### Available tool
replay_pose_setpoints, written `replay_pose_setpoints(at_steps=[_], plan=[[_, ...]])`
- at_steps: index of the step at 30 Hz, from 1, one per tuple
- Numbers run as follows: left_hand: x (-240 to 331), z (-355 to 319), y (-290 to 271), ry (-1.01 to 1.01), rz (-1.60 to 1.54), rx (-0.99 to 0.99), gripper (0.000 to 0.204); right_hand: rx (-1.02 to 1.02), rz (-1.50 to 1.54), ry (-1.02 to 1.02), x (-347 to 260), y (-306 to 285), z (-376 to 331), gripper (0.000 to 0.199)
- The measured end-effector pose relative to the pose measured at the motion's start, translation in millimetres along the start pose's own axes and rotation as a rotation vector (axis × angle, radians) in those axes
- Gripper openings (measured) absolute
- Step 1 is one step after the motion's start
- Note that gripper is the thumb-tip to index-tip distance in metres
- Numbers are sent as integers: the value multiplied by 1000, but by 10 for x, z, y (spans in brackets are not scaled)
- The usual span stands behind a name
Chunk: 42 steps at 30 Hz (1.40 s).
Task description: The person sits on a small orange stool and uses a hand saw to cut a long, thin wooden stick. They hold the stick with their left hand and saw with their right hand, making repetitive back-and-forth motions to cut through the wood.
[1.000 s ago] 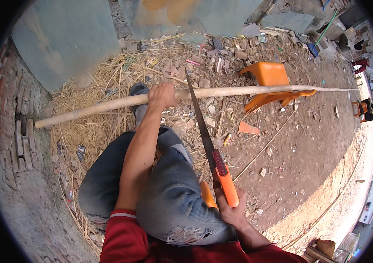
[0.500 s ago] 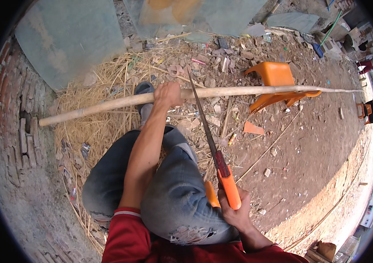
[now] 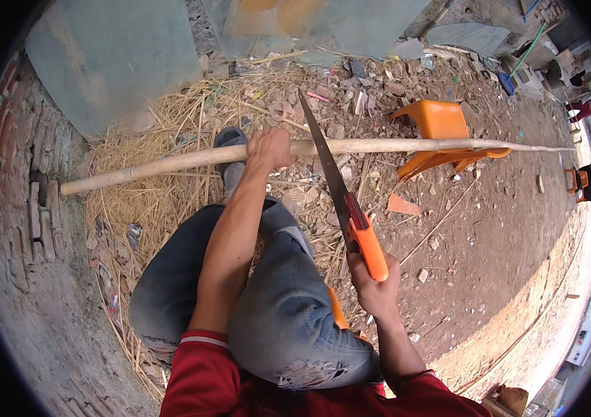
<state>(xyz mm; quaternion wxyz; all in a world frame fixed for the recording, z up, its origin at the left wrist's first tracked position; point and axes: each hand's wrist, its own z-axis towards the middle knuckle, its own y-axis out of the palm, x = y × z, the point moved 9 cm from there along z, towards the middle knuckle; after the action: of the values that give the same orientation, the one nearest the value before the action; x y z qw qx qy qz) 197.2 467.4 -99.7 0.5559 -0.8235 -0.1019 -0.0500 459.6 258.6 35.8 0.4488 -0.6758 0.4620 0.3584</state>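
A long pale bamboo pole [image 3: 372, 145] lies crosswise before me, its thick end at the left near the brick wall. My left hand [image 3: 270, 148] is closed around it, just above my sandalled foot [image 3: 231, 163]. In my right hand [image 3: 374, 281] is a handsaw [image 3: 337, 186] with an orange handle and a long dark blade. The blade crosses the pole just right of my left hand, its tip pointing away past the pole. Toward its thin end the pole rests on an orange plastic stool [image 3: 441, 124] tipped on its side.
At left rises a worn brick wall [image 3: 21, 201]. Large grey-green sheets [image 3: 115, 59] lean at the back. Straw [image 3: 149, 132], rubble and an orange shard [image 3: 402, 204] litter the dirt floor. Another orange plastic piece [image 3: 338, 309] shows beside my right knee.
My right hand has pushed the saw forward and away from me, so its blade reaches farther past the pole. My left hand stays on the pole.
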Motion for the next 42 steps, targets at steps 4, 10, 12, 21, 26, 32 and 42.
replay_pose_setpoints(at_steps=[4, 10, 12, 21, 26, 32, 42], plan=[[49, 11, -14, 16, -11, -2, 43, -24, 20, 22, 37, -37, -105, 15], [34, -15, -44, -8, -5, 11, 36, -3, -57, 4, -8, -82, -258, 10], [25, -3, -35, -3, 12, 7, 40, 3, -15, 7, -10, -69, -274, 11], [49, 2, 28, -13, 22, -7, 33, 19, -18, -61, 7, 121, 337, 12], [27, -45, 31, -5, 0, -2, 32, -4, 16, 33, 134, -22, -141, 14], [70, -71, -18, 26, 13, 10, 35, 0, 36, 16, 132, -14, -36, 16], [-52, 64, 9, -12, 2, -23, 38, 29, 28, -98, 242, 127, 74, 12]])
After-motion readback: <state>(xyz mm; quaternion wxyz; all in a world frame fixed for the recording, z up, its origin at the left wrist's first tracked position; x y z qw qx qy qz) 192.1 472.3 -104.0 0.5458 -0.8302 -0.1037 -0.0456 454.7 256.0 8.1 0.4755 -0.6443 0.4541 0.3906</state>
